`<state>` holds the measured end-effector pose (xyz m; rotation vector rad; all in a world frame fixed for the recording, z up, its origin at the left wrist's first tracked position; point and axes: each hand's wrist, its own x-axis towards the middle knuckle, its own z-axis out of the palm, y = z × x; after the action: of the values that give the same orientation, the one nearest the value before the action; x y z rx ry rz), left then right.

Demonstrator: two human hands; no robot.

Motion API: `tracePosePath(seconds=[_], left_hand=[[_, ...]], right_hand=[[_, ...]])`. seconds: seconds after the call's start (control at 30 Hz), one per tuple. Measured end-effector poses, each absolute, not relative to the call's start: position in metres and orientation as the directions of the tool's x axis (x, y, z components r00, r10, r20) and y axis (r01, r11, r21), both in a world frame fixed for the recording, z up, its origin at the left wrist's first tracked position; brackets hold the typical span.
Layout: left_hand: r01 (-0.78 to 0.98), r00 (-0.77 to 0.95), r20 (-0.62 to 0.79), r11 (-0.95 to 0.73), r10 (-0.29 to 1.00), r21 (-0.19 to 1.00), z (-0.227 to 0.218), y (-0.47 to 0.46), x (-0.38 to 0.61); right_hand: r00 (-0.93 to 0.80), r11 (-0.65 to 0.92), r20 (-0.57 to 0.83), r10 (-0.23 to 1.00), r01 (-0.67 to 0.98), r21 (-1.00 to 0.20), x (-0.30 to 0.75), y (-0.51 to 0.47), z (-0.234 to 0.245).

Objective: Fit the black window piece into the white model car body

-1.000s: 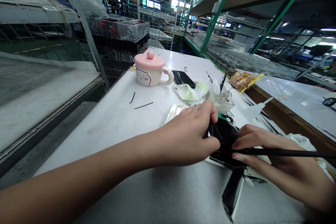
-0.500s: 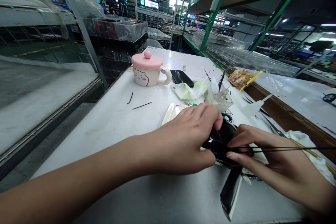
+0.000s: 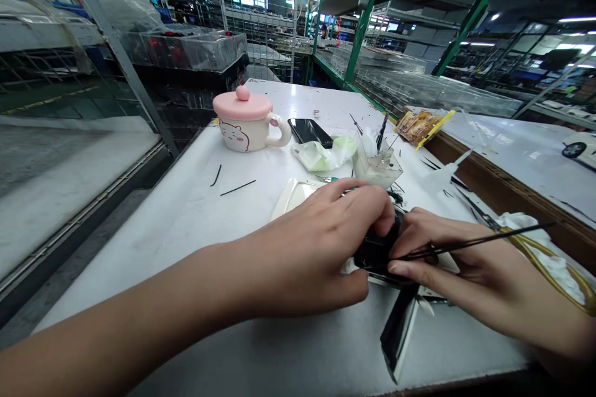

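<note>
My left hand (image 3: 321,242) curls over a small glossy black part (image 3: 375,254) on the white table (image 3: 195,217) and grips its near side. My right hand (image 3: 447,260) presses the same part from the right, its fingers pinched on a thin black strip (image 3: 488,239) that runs off to the right. A flat black piece with a white edge (image 3: 398,332) lies just below the hands, close to the table's front edge.
A pink-lidded white mug (image 3: 246,121), a black phone (image 3: 310,131), crumpled green-white plastic (image 3: 323,155) and a clear cup of tools (image 3: 376,161) stand behind the hands. A snack packet (image 3: 419,125) and a wooden ledge (image 3: 503,192) lie right. Green shelving (image 3: 363,18) rises behind.
The view has drifted, so everything sits lower and left. My hands have closed in on the black part, and the thin strip's far end has tilted upward.
</note>
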<state>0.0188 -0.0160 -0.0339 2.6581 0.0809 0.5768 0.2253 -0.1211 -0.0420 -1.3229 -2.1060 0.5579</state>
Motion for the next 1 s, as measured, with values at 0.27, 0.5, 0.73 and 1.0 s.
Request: tracePosePath(seconds=[0.27, 0.5, 0.73, 1.0], left_hand=[[-0.050, 0.823, 0.567, -0.999, -0.040, 0.002, -0.042, -0.022, 0.026], [-0.088, 0.811, 0.556, -0.977, -0.182, -0.192, -0.042, -0.022, 0.027], [-0.090, 0.800, 0.566, -0.972, -0.199, -0.215, -0.047, -0.022, 0.029], [-0.096, 0.789, 0.582, -0.975, -0.197, -0.200, -0.049, -0.021, 0.031]], right_hand=[[-0.315, 0.422, 0.282, 0.906, 0.704, -0.571, 0.226, -0.123, -0.039], [-0.309, 0.399, 0.252, 0.917, 0.688, -0.606, 0.226, -0.124, -0.038], [-0.301, 0.401, 0.266, 0.916, 0.689, -0.603, 0.225, -0.122, -0.037], [-0.280, 0.378, 0.255, 0.926, 0.677, -0.631, 0.225, -0.123, -0.038]])
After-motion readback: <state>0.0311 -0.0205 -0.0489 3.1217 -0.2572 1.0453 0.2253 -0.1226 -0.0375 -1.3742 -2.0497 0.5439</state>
